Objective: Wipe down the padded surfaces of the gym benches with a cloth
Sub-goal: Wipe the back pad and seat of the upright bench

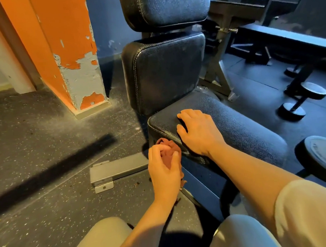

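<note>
The left hand (164,167) squeezes a crumpled red-brown cloth (168,148) against the side edge of the black padded bench seat (241,121), while at two o'clock the right hand (197,132) lies flat on top.

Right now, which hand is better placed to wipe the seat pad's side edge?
Left. The left hand already grips the reddish cloth against the side edge of the seat pad. The right hand rests flat on top of the pad, holding nothing.
</note>
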Demonstrator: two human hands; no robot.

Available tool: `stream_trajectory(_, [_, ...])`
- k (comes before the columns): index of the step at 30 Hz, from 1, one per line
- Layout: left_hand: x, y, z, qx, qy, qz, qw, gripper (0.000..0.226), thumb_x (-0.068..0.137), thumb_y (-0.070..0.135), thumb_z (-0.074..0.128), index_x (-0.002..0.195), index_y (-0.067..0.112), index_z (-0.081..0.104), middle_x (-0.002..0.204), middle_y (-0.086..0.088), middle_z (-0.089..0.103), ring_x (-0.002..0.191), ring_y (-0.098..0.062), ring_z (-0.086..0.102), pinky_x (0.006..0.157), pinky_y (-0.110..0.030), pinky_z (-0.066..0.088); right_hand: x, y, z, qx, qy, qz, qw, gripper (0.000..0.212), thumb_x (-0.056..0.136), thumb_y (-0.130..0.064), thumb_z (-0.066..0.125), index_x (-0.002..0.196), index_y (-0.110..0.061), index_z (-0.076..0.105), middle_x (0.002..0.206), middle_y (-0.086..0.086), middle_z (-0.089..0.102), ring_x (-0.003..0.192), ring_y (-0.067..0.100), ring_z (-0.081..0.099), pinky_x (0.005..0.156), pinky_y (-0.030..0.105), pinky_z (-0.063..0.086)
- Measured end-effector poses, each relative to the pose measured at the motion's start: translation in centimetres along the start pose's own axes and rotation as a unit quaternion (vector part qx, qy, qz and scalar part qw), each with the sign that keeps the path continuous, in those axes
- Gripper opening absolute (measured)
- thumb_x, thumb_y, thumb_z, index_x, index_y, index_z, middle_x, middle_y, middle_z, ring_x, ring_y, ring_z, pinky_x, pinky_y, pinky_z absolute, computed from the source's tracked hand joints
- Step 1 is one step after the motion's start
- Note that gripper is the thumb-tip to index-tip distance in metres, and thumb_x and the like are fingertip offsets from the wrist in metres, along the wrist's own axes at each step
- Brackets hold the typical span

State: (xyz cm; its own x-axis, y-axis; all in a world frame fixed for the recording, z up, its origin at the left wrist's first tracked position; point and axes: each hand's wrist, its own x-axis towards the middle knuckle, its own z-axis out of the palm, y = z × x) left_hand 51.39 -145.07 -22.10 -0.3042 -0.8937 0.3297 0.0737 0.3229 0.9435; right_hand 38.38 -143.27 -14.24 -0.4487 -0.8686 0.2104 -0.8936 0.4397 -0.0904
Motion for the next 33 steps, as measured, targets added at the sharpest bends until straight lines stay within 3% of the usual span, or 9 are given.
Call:
stream_trajectory(3, [1.8, 0.5, -0.8, -0.022, 0.048, -0.050, 0.997, 0.032, 0.090, -0.003, 0.059, 0.116, 0.006, 0.044, 0.097, 0.009, 0.053, 0.082, 0.015, 0.055, 0.064, -0.004, 0.042, 0.0, 0.0, -0.1, -0.006, -0.003, -0.001, 1.000, 0.041, 0.098, -0.036, 0.040, 0.133, -0.017, 0.051, 0.136, 0.001, 0.052, 0.123, 0.022, 0.045, 0.100, 0.038, 0.033])
stream_trajectory(6, [4.3, 1.1, -1.2, -0.041, 0.095, -0.079, 0.991, 0.029, 0.092, 0.000, 0.057, 0.118, 0.010, 0.048, 0.099, 0.008, 0.054, 0.081, 0.015, 0.056, 0.066, -0.003, 0.043, -0.1, 0.0, -0.3, -0.001, -0.008, -0.001, 1.000, 0.042, 0.098, -0.037, 0.039, 0.133, -0.018, 0.050, 0.136, 0.001, 0.052, 0.123, 0.022, 0.046, 0.101, 0.039, 0.034])
stream_trajectory(14, [-1.4, 2.1, -1.0, -0.015, -0.085, -0.065, 0.994, 0.030, 0.083, -0.009, 0.063, 0.101, 0.015, 0.056, 0.093, 0.006, 0.061, 0.077, 0.009, 0.060, 0.063, -0.006, 0.043, -0.3, 0.1, -1.1, 0.099, -0.029, 0.012, 0.995, 0.042, 0.096, -0.031, 0.053, 0.134, -0.014, 0.054, 0.138, 0.004, 0.053, 0.128, 0.022, 0.045, 0.106, 0.034, 0.032])
stream_trajectory(17, [1.2, 1.6, -2.4, 0.035, 0.016, -0.061, 0.997, 0.026, 0.084, -0.001, 0.063, 0.103, 0.015, 0.058, 0.106, -0.003, 0.057, 0.087, 0.004, 0.051, 0.071, -0.002, 0.036, -1.4, 1.7, -2.6, 0.182, -0.042, 0.030, 0.982, 0.036, 0.092, -0.026, 0.062, 0.127, -0.014, 0.062, 0.134, 0.000, 0.058, 0.126, 0.018, 0.049, 0.105, 0.025, 0.031])
stream_trajectory(20, [3.9, 0.8, -2.6, 0.059, 0.068, -0.066, 0.994, 0.024, 0.086, 0.006, 0.065, 0.108, 0.015, 0.060, 0.121, -0.004, 0.052, 0.106, -0.008, 0.047, 0.079, 0.002, 0.032, -3.5, 4.2, -3.2, 0.088, -0.056, -0.007, 0.994, 0.036, 0.098, -0.028, 0.051, 0.134, -0.019, 0.056, 0.141, -0.003, 0.053, 0.131, 0.018, 0.045, 0.109, 0.032, 0.032])
stream_trajectory(23, [2.8, 1.0, -0.5, 0.020, 0.051, -0.079, 0.995, 0.023, 0.086, 0.008, 0.065, 0.104, 0.021, 0.059, 0.115, -0.001, 0.059, 0.101, -0.010, 0.055, 0.076, -0.007, 0.042, -4.4, 4.7, -2.7, 0.057, -0.048, -0.035, 0.997, 0.039, 0.102, -0.026, 0.043, 0.140, -0.020, 0.049, 0.147, -0.004, 0.046, 0.136, 0.017, 0.038, 0.112, 0.033, 0.028])
stream_trajectory(26, [-0.9, 0.6, 0.8, -0.002, 0.010, -0.069, 0.998, 0.026, 0.081, 0.017, 0.066, 0.104, 0.024, 0.058, 0.109, 0.001, 0.063, 0.099, -0.016, 0.061, 0.084, -0.033, 0.052, -3.9, 4.2, -2.6, 0.034, -0.030, -0.046, 0.998, 0.036, 0.101, -0.023, 0.043, 0.135, -0.017, 0.054, 0.141, 0.000, 0.052, 0.129, 0.023, 0.043, 0.106, 0.039, 0.035])
stream_trajectory(30, [-4.1, 0.9, 0.1, -0.003, -0.123, -0.031, 0.992, 0.029, 0.076, 0.014, 0.064, 0.101, 0.027, 0.062, 0.108, 0.007, 0.063, 0.100, -0.005, 0.059, 0.084, -0.013, 0.044, -4.0, 4.3, -2.6, 0.034, -0.031, -0.044, 0.998, 0.036, 0.102, -0.023, 0.042, 0.136, -0.018, 0.053, 0.141, 0.000, 0.051, 0.129, 0.023, 0.042, 0.106, 0.039, 0.035])
stream_trajectory(33, [-1.5, 0.5, -0.8, 0.023, 0.041, -0.061, 0.997, 0.025, 0.086, 0.010, 0.063, 0.109, 0.017, 0.060, 0.115, -0.003, 0.058, 0.097, -0.003, 0.053, 0.077, -0.001, 0.037, -4.1, 4.1, -2.8, 0.032, -0.027, -0.044, 0.998, 0.038, 0.102, -0.025, 0.040, 0.138, -0.018, 0.052, 0.143, -0.001, 0.050, 0.131, 0.021, 0.041, 0.108, 0.038, 0.033])
